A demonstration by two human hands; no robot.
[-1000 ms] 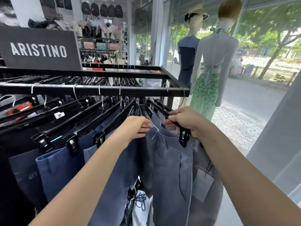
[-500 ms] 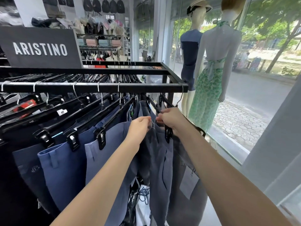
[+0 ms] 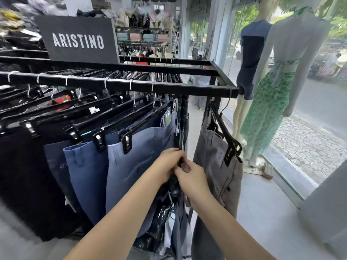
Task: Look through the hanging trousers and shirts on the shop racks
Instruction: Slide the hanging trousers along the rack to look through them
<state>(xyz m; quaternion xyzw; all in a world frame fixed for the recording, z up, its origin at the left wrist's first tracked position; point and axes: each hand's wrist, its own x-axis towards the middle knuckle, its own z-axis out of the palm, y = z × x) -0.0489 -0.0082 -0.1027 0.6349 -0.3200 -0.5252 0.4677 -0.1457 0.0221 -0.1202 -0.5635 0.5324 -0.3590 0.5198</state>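
A: Left side? Blue trousers bunched on rack, pushed aside.
B: Centre: left hand and right hand, fingers clenched on dark hanger, probably sliding it. Grey trousers hang right, apart.

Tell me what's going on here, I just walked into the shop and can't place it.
A person is browsing trousers hung on clip hangers along a black rack under an ARISTINO sign. Both hands meet at one dark pair seen edge-on: the left hand and the right hand have their grip on its hanger. Light blue trousers hang to its left, grey trousers to its right, with a gap. Two mannequins stand by the window.
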